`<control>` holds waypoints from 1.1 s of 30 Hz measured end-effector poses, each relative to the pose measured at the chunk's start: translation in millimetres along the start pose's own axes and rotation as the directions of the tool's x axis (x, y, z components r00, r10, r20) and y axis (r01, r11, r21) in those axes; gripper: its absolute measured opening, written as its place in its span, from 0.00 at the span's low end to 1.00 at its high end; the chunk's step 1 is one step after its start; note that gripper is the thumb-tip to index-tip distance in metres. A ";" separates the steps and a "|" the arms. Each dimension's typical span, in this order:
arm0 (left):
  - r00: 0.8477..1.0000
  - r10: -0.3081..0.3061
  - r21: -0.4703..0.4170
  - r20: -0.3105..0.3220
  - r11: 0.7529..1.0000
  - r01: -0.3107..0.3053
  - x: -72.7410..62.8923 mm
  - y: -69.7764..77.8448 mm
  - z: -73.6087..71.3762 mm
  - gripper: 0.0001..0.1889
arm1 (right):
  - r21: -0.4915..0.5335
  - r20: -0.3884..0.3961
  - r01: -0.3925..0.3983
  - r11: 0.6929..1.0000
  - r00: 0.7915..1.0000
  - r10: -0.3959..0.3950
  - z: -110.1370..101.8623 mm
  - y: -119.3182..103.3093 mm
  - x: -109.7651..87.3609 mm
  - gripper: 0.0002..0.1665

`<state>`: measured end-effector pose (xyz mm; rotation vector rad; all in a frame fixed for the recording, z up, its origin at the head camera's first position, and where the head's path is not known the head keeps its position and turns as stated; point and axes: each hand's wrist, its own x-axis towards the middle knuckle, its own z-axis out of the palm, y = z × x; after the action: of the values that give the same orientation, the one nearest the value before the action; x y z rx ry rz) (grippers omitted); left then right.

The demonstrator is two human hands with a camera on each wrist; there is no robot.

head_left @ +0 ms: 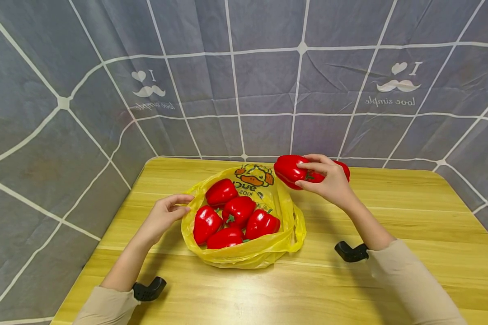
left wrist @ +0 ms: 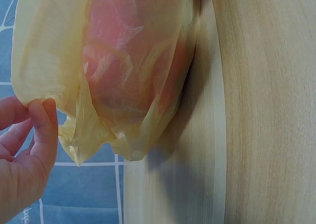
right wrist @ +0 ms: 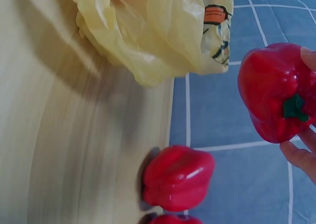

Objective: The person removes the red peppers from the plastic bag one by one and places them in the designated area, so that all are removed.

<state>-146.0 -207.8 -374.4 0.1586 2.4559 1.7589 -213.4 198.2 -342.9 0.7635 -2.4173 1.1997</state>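
My left hand [head_left: 166,214] pinches the left rim of the yellow bag [head_left: 244,258], mouth wide; my right hand [head_left: 328,179] grips a red pepper [head_left: 287,169] between thumb and fingers, off the table [head_left: 415,207], beyond the bag's right side; five more peppers [head_left: 239,210] lie inside; best, I judge, to hold the rim taut, avoid the slack handle [head_left: 301,229] and lower this one gently, not drop it.

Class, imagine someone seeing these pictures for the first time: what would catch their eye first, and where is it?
The glossy red peppers in the open yellow bag, on the wooden table, would probably draw the eye first. Next might come the held pepper in the right hand, to the right of the bag, and the left hand pinching the bag's left side.
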 end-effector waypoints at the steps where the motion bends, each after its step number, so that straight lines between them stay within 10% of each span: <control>1: 1.000 0.000 0.001 0.000 1.000 0.000 -0.1 0.1 -0.1 0.18 | -0.001 -0.001 -0.001 1.000 1.000 0.001 -1.3 0.7 -0.2 0.23; 27: 1.000 -0.008 0.038 -0.005 0.999 0.008 1.2 -0.9 0.0 0.18 | -0.027 -0.088 -0.125 0.992 0.989 0.123 -46.0 -4.6 -14.9 0.22; 33: 1.000 -0.003 0.034 -0.002 0.999 0.004 0.8 -1.6 -0.2 0.18 | -0.029 -0.109 -0.168 0.985 0.981 0.163 -54.2 24.8 -20.2 0.23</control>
<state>-146.8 -208.3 -375.9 0.1557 2.4870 1.7173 -208.9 260.7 -336.9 0.4820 -2.4466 1.2183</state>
